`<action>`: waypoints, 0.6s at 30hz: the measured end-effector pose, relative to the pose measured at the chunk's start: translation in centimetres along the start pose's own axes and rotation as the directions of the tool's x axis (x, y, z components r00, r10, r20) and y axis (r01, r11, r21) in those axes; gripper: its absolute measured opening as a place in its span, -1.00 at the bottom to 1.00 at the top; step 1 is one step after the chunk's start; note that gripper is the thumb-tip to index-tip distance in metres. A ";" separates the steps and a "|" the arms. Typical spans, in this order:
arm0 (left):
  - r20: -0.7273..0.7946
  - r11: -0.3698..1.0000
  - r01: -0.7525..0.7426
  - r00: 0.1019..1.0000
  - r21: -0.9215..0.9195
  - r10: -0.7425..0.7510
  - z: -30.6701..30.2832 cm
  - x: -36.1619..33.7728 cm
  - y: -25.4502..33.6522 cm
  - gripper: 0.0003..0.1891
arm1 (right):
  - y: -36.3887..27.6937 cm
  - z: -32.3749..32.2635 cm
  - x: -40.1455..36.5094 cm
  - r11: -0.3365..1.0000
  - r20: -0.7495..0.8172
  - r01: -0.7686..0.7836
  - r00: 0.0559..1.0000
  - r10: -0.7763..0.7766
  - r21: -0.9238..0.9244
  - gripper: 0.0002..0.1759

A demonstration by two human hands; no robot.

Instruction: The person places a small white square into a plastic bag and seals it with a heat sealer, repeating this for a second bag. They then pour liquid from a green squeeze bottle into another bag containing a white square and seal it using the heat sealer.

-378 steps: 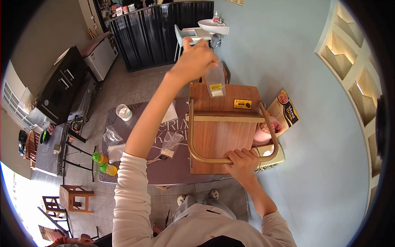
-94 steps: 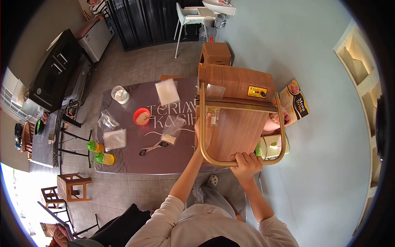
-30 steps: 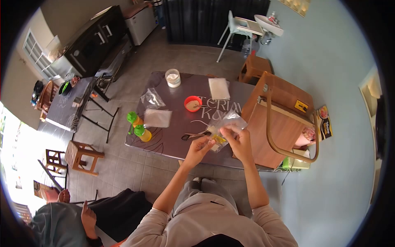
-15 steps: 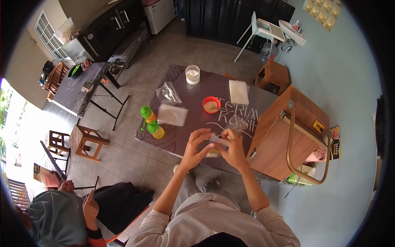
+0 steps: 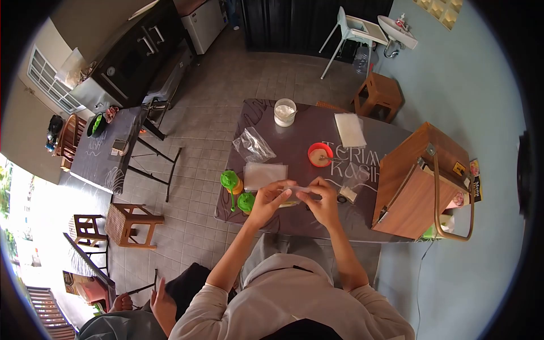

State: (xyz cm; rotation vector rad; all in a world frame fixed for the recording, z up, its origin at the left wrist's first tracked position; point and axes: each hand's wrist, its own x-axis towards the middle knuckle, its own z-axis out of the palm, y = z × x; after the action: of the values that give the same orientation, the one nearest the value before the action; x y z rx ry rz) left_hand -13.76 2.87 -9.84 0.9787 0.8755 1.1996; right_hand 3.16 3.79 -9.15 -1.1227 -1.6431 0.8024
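Close over the table's near edge, my left hand (image 5: 267, 204) and my right hand (image 5: 322, 205) are both closed, pinching the top of a small clear plastic bag (image 5: 295, 190) between them. Something pale yellow shows low in the bag, partly hidden by my fingers. Beside my right hand lies a small clear packet (image 5: 347, 194) with pale contents. A stack of clear plastic bags (image 5: 264, 175) is just beyond my left hand. Farther off stands a red bowl (image 5: 313, 161) of beige mixture with a spoon in it.
Two green-capped bottles (image 5: 230, 180) stand at the table's left edge, near a crumpled plastic bag (image 5: 253, 145). At the back are a jar of white powder (image 5: 285, 115) and white sheets (image 5: 351, 131). A wooden cabinet (image 5: 419, 187) bounds the right; a person (image 5: 164, 309) sits lower left.
My view has shifted, moving the table rightward in frame. My fingers have drawn the bag's top from a raised flap into a flatter, straighter strip. The small packet by my right hand now shows.
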 end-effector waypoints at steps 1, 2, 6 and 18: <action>0.024 0.998 -0.048 0.999 0.027 0.047 -0.6 0.1 -0.9 -0.85 | 0.1 0.3 -0.1 1.000 0.017 -0.017 1.000 0.017 -0.010 -0.78; 0.047 0.994 -0.095 0.995 0.052 0.093 -1.0 0.1 -1.7 -0.84 | 0.2 0.5 -0.3 1.000 0.020 -0.019 1.000 0.020 -0.014 -0.78; 0.041 0.960 -0.175 0.985 0.218 0.170 -1.2 0.0 -2.4 -0.85 | -0.9 -0.5 0.3 0.998 0.155 -0.055 0.986 0.057 -0.017 -0.77; -0.111 0.974 -0.104 0.986 0.201 0.128 -1.2 -1.4 -3.4 -0.86 | -4.0 -2.2 4.2 0.990 0.462 0.021 0.886 0.046 -0.140 -0.86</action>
State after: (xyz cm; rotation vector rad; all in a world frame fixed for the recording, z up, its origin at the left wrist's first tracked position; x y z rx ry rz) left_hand -14.00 1.41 -13.38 1.1352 1.0613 1.3023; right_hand 3.52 6.22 -3.46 -1.0927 -2.1214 1.0349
